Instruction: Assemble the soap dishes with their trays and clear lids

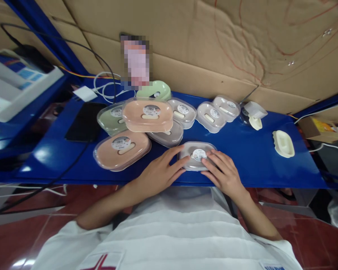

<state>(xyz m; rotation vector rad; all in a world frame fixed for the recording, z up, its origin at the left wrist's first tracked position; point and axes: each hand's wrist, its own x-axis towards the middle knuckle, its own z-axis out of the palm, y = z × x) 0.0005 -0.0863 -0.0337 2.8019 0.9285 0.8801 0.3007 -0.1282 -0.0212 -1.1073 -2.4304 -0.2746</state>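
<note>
A clear-lidded grey soap box (196, 155) with a round label lies at the front edge of the blue shelf (256, 157). My left hand (159, 173) lies flat against its left side, fingers stretched onto the lid. My right hand (224, 173) rests on its right side, fingers spread, with the fingertips on the label. Neither hand lifts the box.
Several more lidded boxes sit behind: two peach (121, 149) (148, 115), green ones (112, 118) (155, 90), and clear-grey ones (211, 116). A cream tray (283, 143) and a white lid (255, 110) lie to the right. A black tablet (85, 122) and cables lie to the left; a cardboard wall stands behind.
</note>
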